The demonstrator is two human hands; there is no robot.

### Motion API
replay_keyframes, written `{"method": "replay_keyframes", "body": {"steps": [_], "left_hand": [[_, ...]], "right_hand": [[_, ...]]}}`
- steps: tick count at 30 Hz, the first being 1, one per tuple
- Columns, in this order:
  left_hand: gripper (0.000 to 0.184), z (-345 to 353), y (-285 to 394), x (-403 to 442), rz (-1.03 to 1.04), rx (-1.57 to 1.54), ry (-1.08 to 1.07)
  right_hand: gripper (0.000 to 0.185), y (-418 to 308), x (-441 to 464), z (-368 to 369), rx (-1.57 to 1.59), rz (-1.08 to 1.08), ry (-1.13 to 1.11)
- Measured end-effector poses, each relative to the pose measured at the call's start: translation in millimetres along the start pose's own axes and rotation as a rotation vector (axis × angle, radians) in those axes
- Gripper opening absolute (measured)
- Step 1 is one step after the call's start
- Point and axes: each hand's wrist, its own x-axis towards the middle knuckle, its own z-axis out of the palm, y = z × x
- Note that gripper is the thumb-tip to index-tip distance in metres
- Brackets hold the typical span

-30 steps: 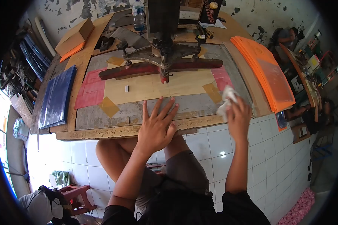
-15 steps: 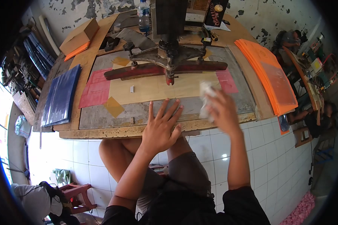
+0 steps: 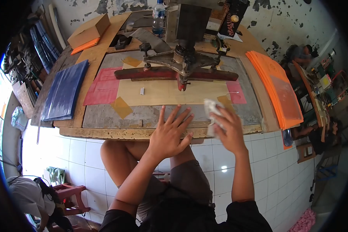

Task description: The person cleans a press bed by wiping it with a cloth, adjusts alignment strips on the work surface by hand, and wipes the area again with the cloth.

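My left hand (image 3: 169,136) lies flat with fingers spread on the front of the grey metal press bed (image 3: 104,120). A crumpled white cloth (image 3: 210,106) is bunched in my right hand (image 3: 229,129), over the bed's front right part. Behind both hands, a pale yellow sheet (image 3: 162,94) is taped to the bed, with pink pieces (image 3: 102,87) at its ends and a small white piece (image 3: 142,91) on it. Over the sheet stands the press head with its red bar (image 3: 150,73).
Blue plastic sheets (image 3: 65,91) lie at the left, with a cardboard box (image 3: 89,31) behind them. Orange folders (image 3: 276,89) are stacked at the right. A water bottle (image 3: 158,19) stands at the back. People sit at the far right and lower left.
My right hand has drawn the cloth back toward the table's front edge, uncovering a yellow tape piece by the right pink piece. My left hand stays in place. The view has shifted slightly.
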Motion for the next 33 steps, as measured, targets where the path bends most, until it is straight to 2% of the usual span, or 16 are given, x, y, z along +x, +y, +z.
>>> {"method": "replay_keyframes", "body": {"steps": [2,6,8,9,12,13,16,17,20,23,26,30,33], "left_hand": [[0.067,-3,1,-3,0.032,-0.019,-0.007],[0.075,-10,3,-10,0.061,-0.139,-0.050],[0.078,-10,4,-14,0.062,-0.164,-0.059],[0.078,-9,5,-16,0.062,-0.154,-0.062],[0.077,-2,12,-20,0.083,-0.089,-0.057],[0.077,0,15,-23,0.090,-0.060,-0.054],[0.065,4,25,-31,0.127,0.001,-0.006],[0.061,4,25,-34,0.139,-0.008,0.011],[0.050,0,23,-38,0.173,-0.030,0.057],[0.043,-10,26,-39,0.185,-0.072,0.112],[0.044,-36,36,-38,0.173,-0.186,0.175],[0.042,-63,33,-46,0.120,-0.365,0.169],[0.032,-83,39,-44,0.062,-0.704,0.096]], "right_hand": [[0.047,19,-13,-5,-0.044,0.167,0.081],[0.065,3,-47,-20,-0.128,0.138,0.051],[0.078,-22,-58,-29,-0.129,0.061,-0.015],[0.091,-25,-65,-27,-0.117,0.064,-0.040],[0.093,-2,-89,4,-0.266,0.098,0.024],[0.082,0,-92,9,-0.265,0.105,0.100],[0.071,12,-93,13,-0.269,0.027,0.262],[0.057,12,-94,13,-0.226,0.023,0.325],[0.045,9,-96,6,-0.127,-0.008,0.345],[0.039,-6,-93,-20,0.025,0.012,0.304],[0.035,-11,-98,-60,0.413,0.089,0.175],[0.027,-1,-121,-105,0.726,0.283,0.164],[0.040,41,-139,-102,0.820,0.353,0.342]]}}
